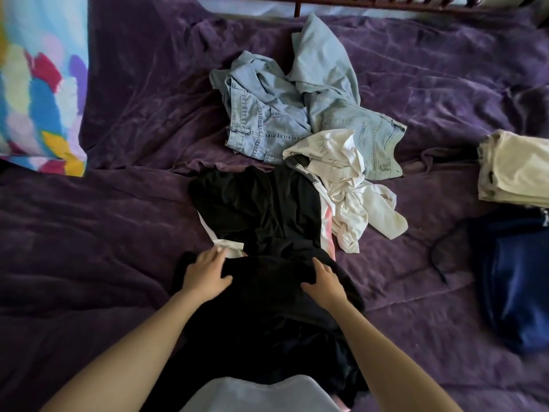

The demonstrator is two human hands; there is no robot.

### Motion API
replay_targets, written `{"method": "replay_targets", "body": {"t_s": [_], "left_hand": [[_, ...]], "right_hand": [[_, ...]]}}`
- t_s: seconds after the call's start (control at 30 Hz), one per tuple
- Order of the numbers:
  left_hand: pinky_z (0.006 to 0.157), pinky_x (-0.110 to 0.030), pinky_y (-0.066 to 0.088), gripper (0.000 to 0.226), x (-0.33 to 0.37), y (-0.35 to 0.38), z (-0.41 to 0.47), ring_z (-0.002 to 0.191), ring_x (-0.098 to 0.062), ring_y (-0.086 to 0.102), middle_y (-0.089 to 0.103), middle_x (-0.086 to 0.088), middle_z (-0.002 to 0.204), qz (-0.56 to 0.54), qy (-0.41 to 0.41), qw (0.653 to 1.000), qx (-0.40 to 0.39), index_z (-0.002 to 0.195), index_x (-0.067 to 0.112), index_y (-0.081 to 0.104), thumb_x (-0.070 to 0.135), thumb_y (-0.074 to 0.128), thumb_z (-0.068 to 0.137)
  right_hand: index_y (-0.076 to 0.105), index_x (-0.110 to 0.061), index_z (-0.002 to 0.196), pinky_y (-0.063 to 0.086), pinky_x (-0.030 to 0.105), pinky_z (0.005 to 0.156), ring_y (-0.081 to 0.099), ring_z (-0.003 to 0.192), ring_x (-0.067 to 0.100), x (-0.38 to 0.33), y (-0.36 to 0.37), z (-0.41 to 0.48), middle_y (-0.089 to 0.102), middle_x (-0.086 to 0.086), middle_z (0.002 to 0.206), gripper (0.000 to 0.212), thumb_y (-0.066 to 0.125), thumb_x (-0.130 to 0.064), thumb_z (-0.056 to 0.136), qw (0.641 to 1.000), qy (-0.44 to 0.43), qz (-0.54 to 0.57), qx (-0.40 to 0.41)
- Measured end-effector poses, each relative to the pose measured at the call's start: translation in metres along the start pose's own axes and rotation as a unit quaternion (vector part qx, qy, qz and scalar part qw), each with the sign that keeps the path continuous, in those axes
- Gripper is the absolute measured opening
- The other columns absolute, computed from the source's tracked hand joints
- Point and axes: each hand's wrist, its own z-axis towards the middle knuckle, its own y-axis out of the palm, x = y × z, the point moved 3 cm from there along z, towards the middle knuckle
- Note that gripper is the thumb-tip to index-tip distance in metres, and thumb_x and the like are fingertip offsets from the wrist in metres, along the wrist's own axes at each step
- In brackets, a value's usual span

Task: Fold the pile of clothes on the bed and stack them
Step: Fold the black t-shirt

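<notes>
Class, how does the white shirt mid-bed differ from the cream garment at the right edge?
The white shirt lies crumpled; the cream garment is folded in flat layers. The white shirt overlaps the jeans; the cream garment sits apart from them. Both rest on the purple bedspread.

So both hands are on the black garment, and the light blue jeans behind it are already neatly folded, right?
Not quite. In the head view the left hand and right hand are on the black garment, but the light blue jeans behind it lie crumpled in a heap, not folded.
</notes>
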Motion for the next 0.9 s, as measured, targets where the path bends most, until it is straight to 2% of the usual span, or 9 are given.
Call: {"method": "replay_targets", "body": {"t_s": [0.13,0.23,0.33,0.4,0.5,0.6,0.7,0.8,0.9], "left_hand": [[0.112,-0.042,0.024,0.087,0.02,0.02,0.011,0.144,-0.019,0.009,0.005,0.003,0.158,-0.02,0.061,0.992,-0.105,0.15,0.026,0.0,0.042,0.057,0.085],[0.114,-0.042,0.018,0.096,0.032,0.025,0.009,0.144,-0.021,0.005,0.0,-0.002,0.158,0.017,0.097,0.991,-0.092,0.149,0.026,-0.008,0.043,0.06,0.084],[0.116,-0.044,0.014,0.104,0.042,0.018,0.007,0.145,-0.024,-0.004,-0.01,-0.006,0.157,0.046,0.134,0.988,-0.065,0.148,0.028,-0.014,0.046,0.064,0.08],[0.116,-0.046,0.009,0.099,0.051,0.004,0.006,0.145,-0.025,-0.009,-0.01,-0.003,0.158,0.016,0.166,0.983,-0.08,0.149,0.033,0.002,0.048,0.067,0.076],[0.113,-0.038,0.017,0.075,0.061,-0.029,0.0,0.144,-0.024,0.012,0.024,-0.002,0.153,-0.058,0.186,0.972,-0.134,0.136,0.032,0.043,0.049,0.067,0.067],[0.086,-0.024,0.04,0.031,0.054,-0.071,-0.018,0.101,-0.015,0.059,0.063,0.002,0.099,-0.141,0.191,0.961,-0.14,0.106,0.024,0.062,0.018,0.061,0.076],[0.07,-0.019,0.04,0.019,0.035,-0.126,-0.034,0.071,-0.005,0.053,0.057,0.003,0.076,-0.192,0.197,0.961,-0.019,0.076,0.017,0.058,-0.001,0.059,0.078],[0.074,-0.027,0.042,0.016,0.016,-0.205,-0.058,0.084,-0.022,0.061,0.061,-0.004,0.083,-0.194,0.192,0.943,0.191,0.081,0.017,0.058,0.001,0.063,0.079],[0.079,-0.033,0.043,0.017,0.008,-0.294,-0.107,0.092,-0.028,0.061,0.066,-0.014,0.095,-0.212,0.173,0.874,0.402,0.095,0.005,0.065,0.002,0.064,0.079]], "right_hand": [[0.042,-0.012,0.13,0.041,0.036,0.094,0.052,0.115,0.029,-0.005,0.009,-0.002,0.049,0.009,0.129,0.042,0.052,-0.02,0.09,0.995,0.018,-0.103,0.002],[0.054,-0.008,0.104,0.042,0.032,0.076,0.057,0.104,0.029,-0.008,0.004,-0.015,0.059,0.01,0.112,0.016,0.048,-0.016,0.091,0.992,-0.029,-0.112,0.042],[0.06,0.0,0.092,0.039,0.032,0.067,0.059,0.087,0.027,-0.017,-0.016,-0.038,0.063,0.012,0.091,0.017,0.054,-0.016,0.089,0.993,-0.107,-0.053,0.023],[0.065,0.002,0.09,0.042,0.032,0.071,0.06,0.079,0.024,-0.03,-0.042,-0.061,0.064,0.012,0.083,0.016,0.06,-0.013,0.087,0.983,-0.182,-0.008,0.021],[0.07,-0.012,0.08,0.044,0.019,0.062,0.059,0.064,0.002,-0.049,-0.097,-0.096,0.064,-0.01,0.065,0.009,0.063,-0.006,0.085,0.97,-0.221,0.082,0.06],[0.069,-0.016,0.08,0.04,0.008,0.055,0.051,0.05,-0.008,-0.058,-0.157,-0.116,0.058,-0.02,0.049,0.018,0.063,0.0,0.084,0.953,-0.215,0.165,0.139],[0.071,-0.007,0.082,0.036,0.013,0.05,0.046,0.045,-0.005,-0.068,-0.201,-0.131,0.053,-0.016,0.045,0.01,0.063,0.0,0.083,0.94,-0.232,0.145,0.207],[0.068,0.004,0.084,0.034,0.017,0.055,0.045,0.054,0.0,-0.096,-0.238,-0.155,0.058,-0.001,0.061,0.007,0.064,-0.002,0.083,0.908,-0.288,0.11,0.285],[0.069,0.001,0.093,0.039,0.018,0.064,0.054,0.071,0.007,-0.134,-0.28,-0.19,0.061,0.007,0.079,0.012,0.065,-0.005,0.083,0.842,-0.327,0.147,0.403]]}}
